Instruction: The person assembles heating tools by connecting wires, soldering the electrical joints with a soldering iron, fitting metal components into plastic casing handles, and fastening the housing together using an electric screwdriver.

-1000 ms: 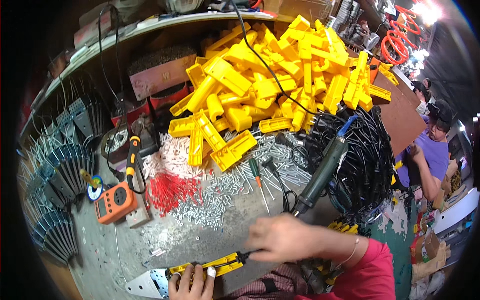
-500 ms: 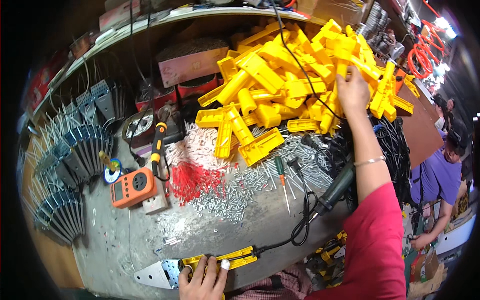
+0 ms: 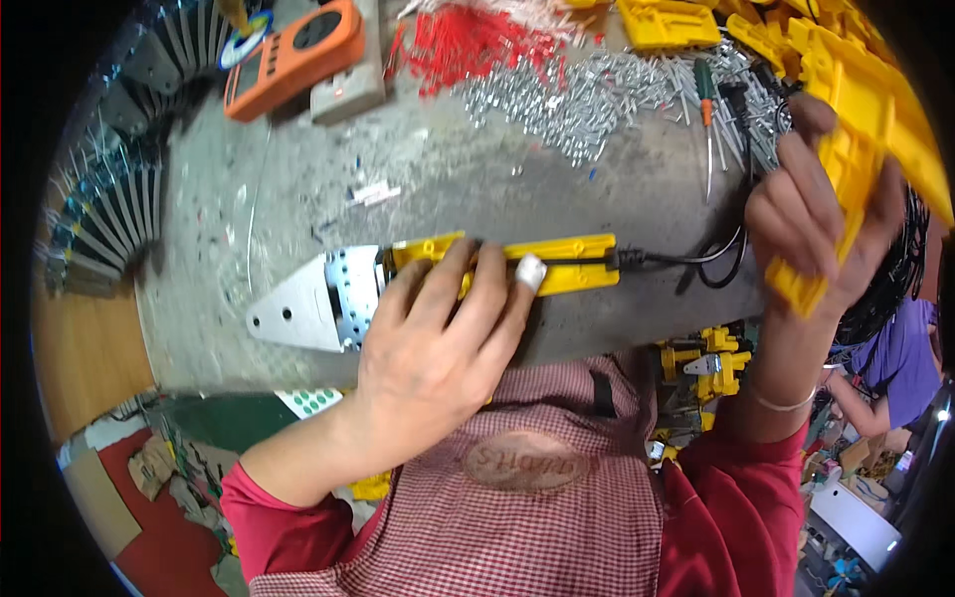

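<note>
My left hand (image 3: 438, 343) lies over a yellow plastic handle shell (image 3: 587, 261) at the table's front edge, its fingers curled over the part. One fingertip wears a white wrap. From the shell's left end sticks a pointed metal plate (image 3: 298, 308) with holes; a black cord (image 3: 681, 259) leaves the other end. My right hand (image 3: 796, 214) grips another yellow plastic shell (image 3: 856, 149), raised above the table at the right. That shell is tilted and partly hidden by the fingers.
Silver screws (image 3: 557, 104) and red small parts (image 3: 477, 45) lie in heaps at the back. Near them are a screwdriver (image 3: 706, 109) and an orange meter-like box (image 3: 298, 55). Metal plates with wires (image 3: 124, 199) stand at the left. A person in purple (image 3: 910, 348) is at the right.
My right hand has come back from the yellow pile toward me with a yellow shell in it. My left hand stays on its shell. The view has tipped down.
</note>
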`<state>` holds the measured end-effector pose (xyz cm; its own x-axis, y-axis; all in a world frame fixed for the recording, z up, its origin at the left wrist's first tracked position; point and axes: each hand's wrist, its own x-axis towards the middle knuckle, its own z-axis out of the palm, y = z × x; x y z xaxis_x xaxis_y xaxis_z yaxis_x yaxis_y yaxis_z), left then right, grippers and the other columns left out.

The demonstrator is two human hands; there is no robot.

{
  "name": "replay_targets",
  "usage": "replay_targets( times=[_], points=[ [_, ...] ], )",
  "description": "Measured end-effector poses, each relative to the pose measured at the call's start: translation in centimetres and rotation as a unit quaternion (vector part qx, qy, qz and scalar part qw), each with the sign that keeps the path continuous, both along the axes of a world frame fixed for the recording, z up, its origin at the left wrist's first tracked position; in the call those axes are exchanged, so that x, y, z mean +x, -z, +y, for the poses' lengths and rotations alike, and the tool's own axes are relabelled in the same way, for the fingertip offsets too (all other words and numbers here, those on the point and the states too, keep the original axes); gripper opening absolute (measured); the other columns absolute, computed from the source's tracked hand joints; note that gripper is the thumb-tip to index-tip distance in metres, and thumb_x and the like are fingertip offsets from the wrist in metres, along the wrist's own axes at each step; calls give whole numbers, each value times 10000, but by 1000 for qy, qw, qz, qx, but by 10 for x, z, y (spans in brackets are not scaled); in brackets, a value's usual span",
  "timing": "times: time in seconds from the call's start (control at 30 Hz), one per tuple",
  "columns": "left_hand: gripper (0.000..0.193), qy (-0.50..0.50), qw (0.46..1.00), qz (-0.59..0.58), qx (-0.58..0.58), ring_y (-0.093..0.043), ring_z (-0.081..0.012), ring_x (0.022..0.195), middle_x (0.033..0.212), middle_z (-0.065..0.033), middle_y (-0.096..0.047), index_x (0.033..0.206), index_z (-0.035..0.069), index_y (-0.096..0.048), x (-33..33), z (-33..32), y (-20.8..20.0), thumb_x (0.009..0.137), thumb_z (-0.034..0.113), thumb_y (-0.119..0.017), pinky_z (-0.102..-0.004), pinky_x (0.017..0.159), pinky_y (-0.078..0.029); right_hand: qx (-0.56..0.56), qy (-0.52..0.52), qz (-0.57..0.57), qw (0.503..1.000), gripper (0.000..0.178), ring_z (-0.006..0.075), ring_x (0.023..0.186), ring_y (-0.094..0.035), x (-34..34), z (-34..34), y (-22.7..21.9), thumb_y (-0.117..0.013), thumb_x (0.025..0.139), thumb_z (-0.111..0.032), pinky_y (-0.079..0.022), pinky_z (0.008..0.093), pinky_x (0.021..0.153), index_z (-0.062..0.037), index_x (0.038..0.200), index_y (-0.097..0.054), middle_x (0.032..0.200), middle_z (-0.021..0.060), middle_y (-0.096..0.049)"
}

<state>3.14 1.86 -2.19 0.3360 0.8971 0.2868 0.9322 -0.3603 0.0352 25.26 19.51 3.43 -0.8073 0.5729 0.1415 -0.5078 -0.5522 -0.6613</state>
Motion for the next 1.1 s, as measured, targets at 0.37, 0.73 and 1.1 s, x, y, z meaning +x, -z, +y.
replay_targets(
  times=[0.37, 0.73, 1.1],
  points=[
    [445, -17, 999, -29, -5, -572, -293, 1070, 1119, -110, -583, 1178, 25, -624, 2, -11, 8, 752, 130, -548, -406, 871, -474, 249, 328, -389, 824, 187, 138, 771, -516, -52, -85, 35, -511, 935, -194, -478, 370, 849, -19, 1000, -519, 809, 21, -483],
    [405, 24, 993, -115, -8, -531, -328, 1122, 1126, -143, -580, 1094, 10, -646, -5, -12, 4, 731, 188, -618, -491, 924, -421, 612, 278, -366, 644, 242, 391, 932, -524, -67, -86, 49, -608, 793, -82, -445, 429, 799, -5, 1010, -537, 991, 183, -550],
    [562, 39, 979, -190, 59, -436, -492, 1214, 1341, -236, -467, 1261, 97, -558, -32, -56, -24, 810, 396, -712, -575, 971, -399, 631, 165, -362, 666, 355, 323, 936, -541, -77, -96, 75, -635, 723, -105, -442, 424, 815, 7, 1046, -538, 1004, 156, -508]
  ],
)
